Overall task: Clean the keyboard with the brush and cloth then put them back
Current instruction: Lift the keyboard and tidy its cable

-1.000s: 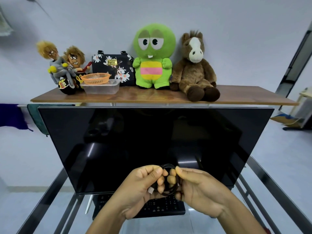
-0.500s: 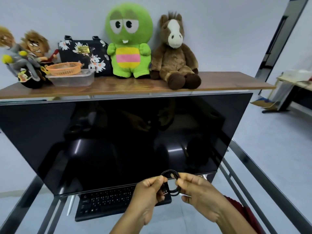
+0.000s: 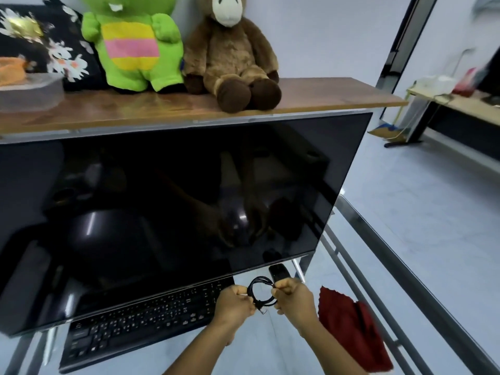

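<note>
A glass desk [image 3: 422, 269] carries a dark monitor [image 3: 173, 212] under a wooden shelf [image 3: 311, 96] of plush toys. At six o'clock the left hand [image 3: 236, 303] and right hand [image 3: 293, 299] pinch a coiled black cable [image 3: 260, 292] between closed fingers. The keyboard [image 3: 140, 324] lies at seven o'clock, the red cloth [image 3: 349, 328] at five. Key legends are too blurred to read. A clear tub [image 3: 29, 92] at ten o'clock holds something orange.
</note>
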The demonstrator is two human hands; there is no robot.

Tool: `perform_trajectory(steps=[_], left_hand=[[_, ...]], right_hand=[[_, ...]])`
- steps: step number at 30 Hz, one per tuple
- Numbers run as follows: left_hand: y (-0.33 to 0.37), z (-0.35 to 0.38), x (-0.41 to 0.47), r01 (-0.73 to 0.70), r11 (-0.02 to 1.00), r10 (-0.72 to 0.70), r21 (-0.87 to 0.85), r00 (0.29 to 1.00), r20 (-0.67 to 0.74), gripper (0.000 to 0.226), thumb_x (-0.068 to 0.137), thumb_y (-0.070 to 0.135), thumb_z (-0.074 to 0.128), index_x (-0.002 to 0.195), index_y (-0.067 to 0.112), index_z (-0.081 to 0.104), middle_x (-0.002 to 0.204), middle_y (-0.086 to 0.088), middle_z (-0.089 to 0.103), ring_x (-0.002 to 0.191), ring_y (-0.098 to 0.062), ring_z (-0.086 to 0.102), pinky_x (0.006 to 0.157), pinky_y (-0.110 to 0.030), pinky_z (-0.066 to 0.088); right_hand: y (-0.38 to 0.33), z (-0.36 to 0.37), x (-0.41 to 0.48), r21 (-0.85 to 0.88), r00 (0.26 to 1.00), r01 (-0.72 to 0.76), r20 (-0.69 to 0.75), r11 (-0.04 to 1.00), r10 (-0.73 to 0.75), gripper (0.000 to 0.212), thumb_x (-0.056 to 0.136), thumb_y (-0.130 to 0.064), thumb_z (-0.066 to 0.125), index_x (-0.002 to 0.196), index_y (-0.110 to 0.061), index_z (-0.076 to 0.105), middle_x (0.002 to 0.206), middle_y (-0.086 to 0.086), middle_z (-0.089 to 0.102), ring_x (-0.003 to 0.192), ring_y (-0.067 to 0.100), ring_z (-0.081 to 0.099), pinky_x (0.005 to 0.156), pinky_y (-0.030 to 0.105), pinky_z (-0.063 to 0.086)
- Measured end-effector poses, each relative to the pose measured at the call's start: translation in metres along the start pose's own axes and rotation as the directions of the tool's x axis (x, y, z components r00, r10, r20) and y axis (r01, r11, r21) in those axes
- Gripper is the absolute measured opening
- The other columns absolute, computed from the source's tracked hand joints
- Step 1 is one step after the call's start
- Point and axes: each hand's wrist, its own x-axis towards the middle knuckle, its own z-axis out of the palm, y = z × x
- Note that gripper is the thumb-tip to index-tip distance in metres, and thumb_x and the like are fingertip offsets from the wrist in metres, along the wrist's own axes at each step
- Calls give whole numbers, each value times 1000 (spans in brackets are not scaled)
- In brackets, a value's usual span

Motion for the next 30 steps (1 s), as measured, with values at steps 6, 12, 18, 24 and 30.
perform_trajectory(steps=[6, 12, 18, 24, 30], left_hand=[[-12, 16, 27, -34, 958, 32, 285, 999, 10, 20, 84, -5, 46, 76, 3, 62, 65, 1, 64, 59, -12, 49, 51, -19, 36], [-11, 21, 41, -32, 929, 20, 370, 999, 36, 28, 85, -2, 40, 68, 14, 55, 65, 1, 52, 55, -11, 36, 45, -18, 27], [-15, 24, 45, -36, 927, 22, 374, 999, 42, 28, 89, 1, 35, 103, 9, 58, 86, -3, 60, 62, -8, 51, 41, -10, 29], [-18, 22, 33, -113, 872, 55, 477, 990, 133, 54, 96, 12, 43, 148, 10, 30, 155, -7, 29, 137, -25, 37, 99, -27, 40], [-10, 27, 20, -293, 783, 182, 549, 951, 249, 30, 94, 15, 48, 124, 9, 53, 125, -4, 58, 108, -19, 56, 79, -21, 38]], right_hand=[[31, 19, 42, -231, 1000, -14, 13, 973, 17, 25, 87, 1, 47, 77, -16, 63, 75, 18, 70, 61, 30, 67, 58, 37, 56], [47, 31, 55, -534, 991, 136, 73, 835, -115, 19, 84, 3, 49, 83, -8, 64, 74, 4, 62, 64, 19, 54, 50, 11, 37], [47, 42, 69, -662, 971, 238, 177, 711, -161, 22, 91, -8, 53, 110, -12, 64, 105, 13, 62, 86, 23, 64, 64, 20, 40], [30, 14, 50, -620, 971, 225, 80, 751, -225, 10, 87, -13, 50, 91, -15, 58, 94, 13, 60, 77, 27, 52, 66, 25, 35], [44, -81, 33, -591, 957, -63, -264, 804, -119, 33, 88, -14, 50, 119, -17, 63, 121, 11, 57, 97, 26, 61, 79, 28, 50]])
